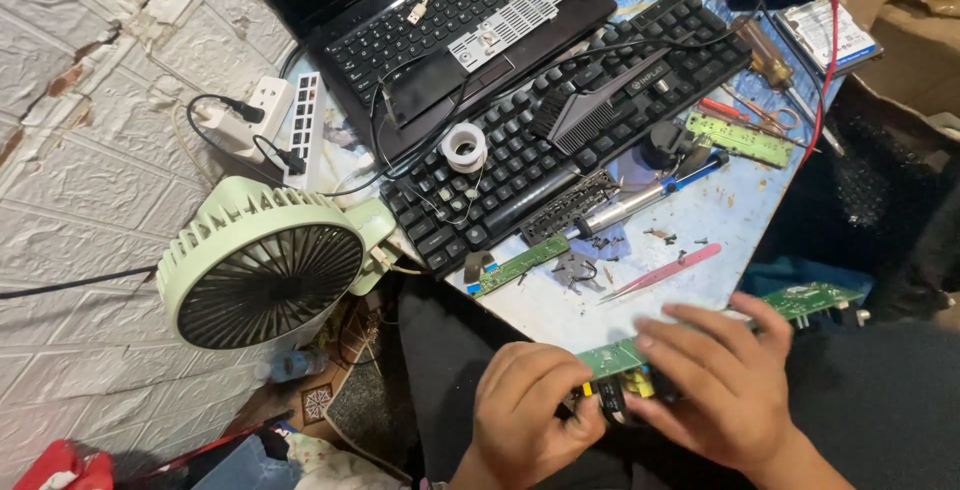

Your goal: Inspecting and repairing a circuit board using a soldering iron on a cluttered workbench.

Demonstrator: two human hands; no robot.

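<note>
Both hands, left (525,412) and right (722,387), curl knuckles-up around a green circuit board (612,358).

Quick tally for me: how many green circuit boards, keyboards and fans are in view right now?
Green circuit boards: 3, one held by the left hand and right hand, one by the keyboard's near edge, one near the scissors.
Keyboards: 2, the laptop's and a separate black one.
Fans: 1, pale green.
Total: 6

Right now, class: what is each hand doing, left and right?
Left hand: closed on the near end of the long green circuit board.
Right hand: fingers curled over the board's middle, holding it.
</note>
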